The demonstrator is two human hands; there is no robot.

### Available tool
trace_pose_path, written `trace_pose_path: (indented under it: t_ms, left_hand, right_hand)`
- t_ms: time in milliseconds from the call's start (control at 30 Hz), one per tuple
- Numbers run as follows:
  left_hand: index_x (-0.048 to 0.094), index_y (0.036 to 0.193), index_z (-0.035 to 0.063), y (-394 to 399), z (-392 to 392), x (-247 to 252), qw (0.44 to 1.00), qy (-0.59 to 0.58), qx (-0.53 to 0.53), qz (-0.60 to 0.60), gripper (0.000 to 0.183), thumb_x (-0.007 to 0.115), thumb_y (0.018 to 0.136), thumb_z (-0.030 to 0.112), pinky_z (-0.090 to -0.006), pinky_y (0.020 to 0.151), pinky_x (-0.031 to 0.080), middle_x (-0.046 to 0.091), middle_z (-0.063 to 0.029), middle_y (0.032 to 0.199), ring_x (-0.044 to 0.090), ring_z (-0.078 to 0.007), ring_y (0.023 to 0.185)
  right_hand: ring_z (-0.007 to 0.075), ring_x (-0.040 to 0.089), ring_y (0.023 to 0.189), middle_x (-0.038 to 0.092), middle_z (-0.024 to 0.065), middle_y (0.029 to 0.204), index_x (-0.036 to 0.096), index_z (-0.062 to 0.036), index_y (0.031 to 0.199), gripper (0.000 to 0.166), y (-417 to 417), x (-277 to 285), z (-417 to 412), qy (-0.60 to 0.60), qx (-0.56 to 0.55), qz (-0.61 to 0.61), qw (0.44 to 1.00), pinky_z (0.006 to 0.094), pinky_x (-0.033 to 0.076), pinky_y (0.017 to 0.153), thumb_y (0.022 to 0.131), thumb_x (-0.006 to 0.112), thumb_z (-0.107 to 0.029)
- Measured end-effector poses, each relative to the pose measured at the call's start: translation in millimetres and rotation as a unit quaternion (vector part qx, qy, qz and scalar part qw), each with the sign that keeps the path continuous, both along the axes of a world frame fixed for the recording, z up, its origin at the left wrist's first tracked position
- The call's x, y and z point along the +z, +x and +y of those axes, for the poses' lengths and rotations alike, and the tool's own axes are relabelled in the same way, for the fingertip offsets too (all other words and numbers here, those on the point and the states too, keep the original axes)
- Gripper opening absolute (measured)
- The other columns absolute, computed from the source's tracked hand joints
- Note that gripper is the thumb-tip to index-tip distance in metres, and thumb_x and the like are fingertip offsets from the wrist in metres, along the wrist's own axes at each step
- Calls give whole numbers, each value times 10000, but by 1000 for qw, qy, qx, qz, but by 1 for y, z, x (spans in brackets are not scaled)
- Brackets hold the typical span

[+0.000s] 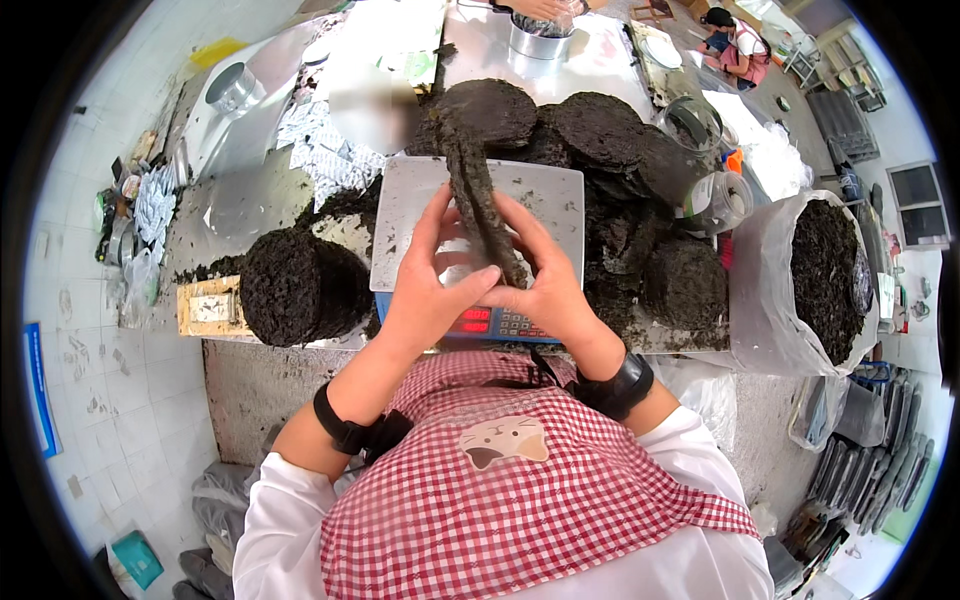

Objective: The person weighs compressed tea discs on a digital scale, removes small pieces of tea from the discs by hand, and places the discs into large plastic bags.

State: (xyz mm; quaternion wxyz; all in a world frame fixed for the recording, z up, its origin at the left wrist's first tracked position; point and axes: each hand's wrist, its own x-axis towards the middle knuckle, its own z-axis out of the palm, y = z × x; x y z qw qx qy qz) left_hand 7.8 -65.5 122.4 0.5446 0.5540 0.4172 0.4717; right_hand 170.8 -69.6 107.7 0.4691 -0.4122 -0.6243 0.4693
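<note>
My left hand (439, 277) and my right hand (536, 262) hold a flat dark disc of dried seaweed-like material (480, 195) on edge, one hand on each side, above the metal pan of a digital scale (555, 195). The scale's blue body with a lit red display and keypad shows behind my wrists. Left of the scale, a thick stack of dark round discs (289, 289) lies on its side. Beyond the pan, more round discs (487, 112) are piled, and others lie to its right. My fingertips behind the held disc are partly hidden.
A plastic bag of loose dark flakes (825, 277) stands at the right table edge, near a clear plastic jar (720, 202). Crumpled printed paper (330, 150) lies at upper left. Across the table, a co-worker's hands are at a metal ring (540, 45); another person crouches at upper right.
</note>
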Motion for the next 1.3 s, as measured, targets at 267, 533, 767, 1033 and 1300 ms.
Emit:
trace_pose_path:
  t_ms: [267,533,767,1033,1300]
  left_hand:
    - [415,1264,-69,-111,12,-2,942,-83,325,-3,464,540,831,41,-309,888,435,567,-158,1120,560,-200,975]
    - [665,1052,82,-125,-6,11,705,479,112,511,313,557,765,20,-411,983,381,591,-101,1202,510,-293,1160]
    - [520,1260,157,-102,-4,-32,681,462,44,566,487,628,788,207,-419,1073,259,418,-108,1384,368,-292,1292]
    - [239,1419,39,-237,-31,-109,701,-44,57,709,921,648,749,522,-463,1034,323,248,-206,1456,246,-364,1342]
    - [282,1407,63,-239,-29,-92,701,-22,-1,713,837,687,752,390,-418,1030,354,278,-189,1448,272,-345,1336]
  right_hand:
    - [197,576,1016,589,91,1114,501,-16,1201,342,36,-39,19,-231,-191,369,880,323,455,883,870,563,-77]
    - [235,542,1096,502,138,1258,410,15,1273,415,59,-56,-2,-291,-99,425,852,372,467,905,916,530,-156]
    - [209,576,1045,581,108,1154,466,-16,1226,349,7,-12,9,-280,-79,385,876,369,489,887,883,535,-30]
    - [286,468,1203,522,142,1257,530,-49,1211,497,35,-42,11,211,-91,-417,879,385,336,1047,732,660,-30]
    - [311,384,1267,434,149,1341,477,-43,1246,526,47,-59,-24,88,-83,-456,882,418,278,1080,757,654,-126]
